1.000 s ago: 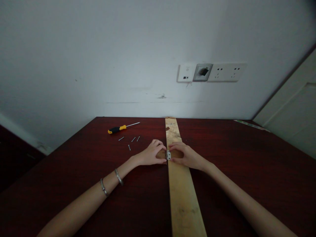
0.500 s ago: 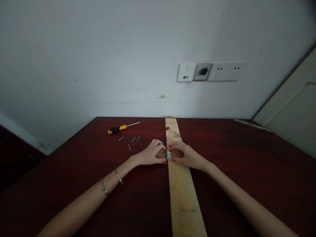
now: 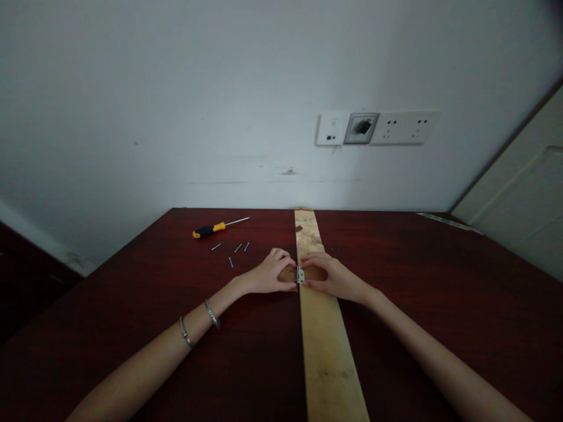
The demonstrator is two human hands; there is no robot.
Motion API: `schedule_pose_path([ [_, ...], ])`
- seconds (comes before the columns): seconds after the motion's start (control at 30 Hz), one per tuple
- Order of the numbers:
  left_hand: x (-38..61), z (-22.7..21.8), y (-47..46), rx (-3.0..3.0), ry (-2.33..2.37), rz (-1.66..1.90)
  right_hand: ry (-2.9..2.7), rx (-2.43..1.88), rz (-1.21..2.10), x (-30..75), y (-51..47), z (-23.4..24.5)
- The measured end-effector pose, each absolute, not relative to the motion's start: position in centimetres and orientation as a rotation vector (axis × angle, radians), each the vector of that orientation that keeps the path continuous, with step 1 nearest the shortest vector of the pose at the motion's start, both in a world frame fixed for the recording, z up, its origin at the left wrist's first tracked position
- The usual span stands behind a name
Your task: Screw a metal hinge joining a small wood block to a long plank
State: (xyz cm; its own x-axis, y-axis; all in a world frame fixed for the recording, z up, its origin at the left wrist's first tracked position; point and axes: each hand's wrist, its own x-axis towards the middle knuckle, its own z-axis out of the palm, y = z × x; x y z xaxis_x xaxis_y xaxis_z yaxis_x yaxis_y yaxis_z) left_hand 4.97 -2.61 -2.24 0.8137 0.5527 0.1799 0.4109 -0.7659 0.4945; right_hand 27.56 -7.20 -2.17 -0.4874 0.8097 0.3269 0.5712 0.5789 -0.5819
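Observation:
A small silver hinge (image 3: 301,275) lies at the left edge of a long pale wooden plank (image 3: 329,351). My left hand (image 3: 273,274) reaches in from the left. Its thumb and fingertips are curled closed against the hinge's left side, one above and one below. A brown patch shows inside that curl, and I cannot tell what it is. From the right, my right hand (image 3: 334,278) rests across the plank. Its thumb and forefinger pinch the hinge's top and bottom right corners. The hinge's left leaf is not clearly visible.
A yellow-and-black screwdriver (image 3: 215,229) lies at the back left of the dark red table (image 3: 246,363), with several loose screws (image 3: 238,248) nearer me. The plank's far end reaches the wall (image 3: 220,105), which carries sockets (image 3: 398,129). A thin strip (image 3: 448,222) lies back right.

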Motion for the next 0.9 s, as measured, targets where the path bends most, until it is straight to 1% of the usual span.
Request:
schedule_pose_path([
  [0.9,4.97,-2.17,-2.68,2.555,0.721,0.437,-2.232,-1.109,0.539,27.56,-7.24,-2.04],
])
